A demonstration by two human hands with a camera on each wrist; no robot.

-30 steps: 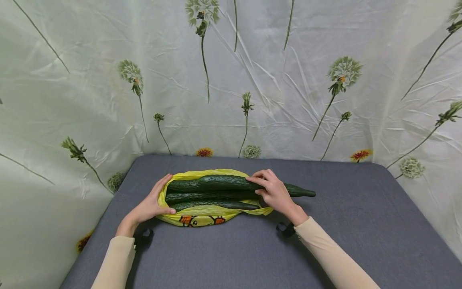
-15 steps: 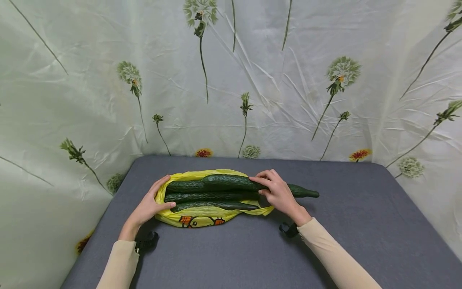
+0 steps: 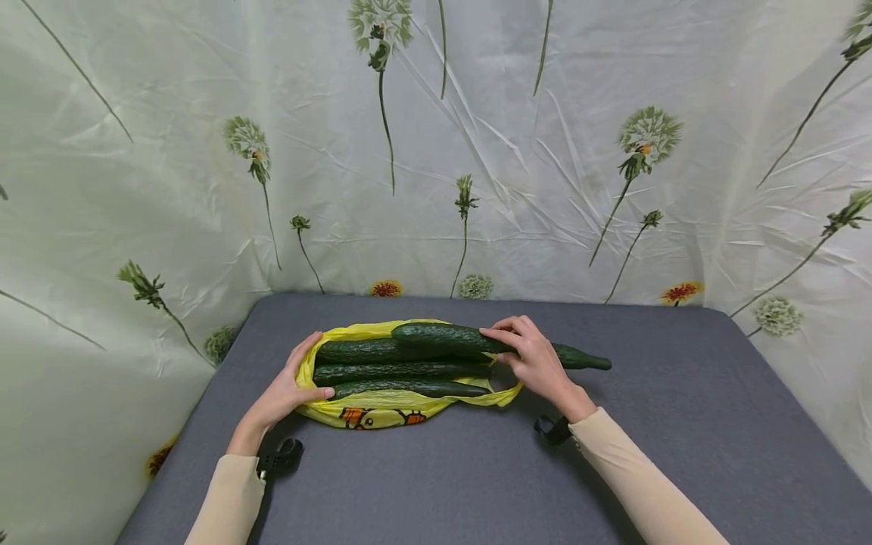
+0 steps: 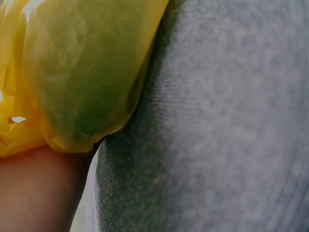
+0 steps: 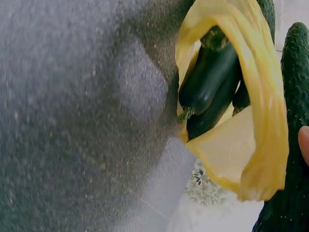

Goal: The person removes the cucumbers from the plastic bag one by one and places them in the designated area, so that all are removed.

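A yellow plastic bag with a cartoon print lies with its long opening upward. Several dark green cucumbers lie side by side inside it. My right hand grips one long cucumber near its middle. That cucumber lies over the rear one, its narrow end sticking out past the bag on the right. At the bag's left end my left hand holds it, thumb at the near rim, fingers at the far rim. In the right wrist view, cucumber ends show through the bag's loop, beside the held cucumber.
Everything rests on a grey cloth-covered surface. Behind and at the sides hangs a pale curtain printed with dandelions. A dark wrist device is strapped under the left wrist, another under the right.
My right hand has drawn the gripped cucumber a little to the right and slightly upward, so its left end has slid along the rear cucumber. The left hand stays at the bag's left end.
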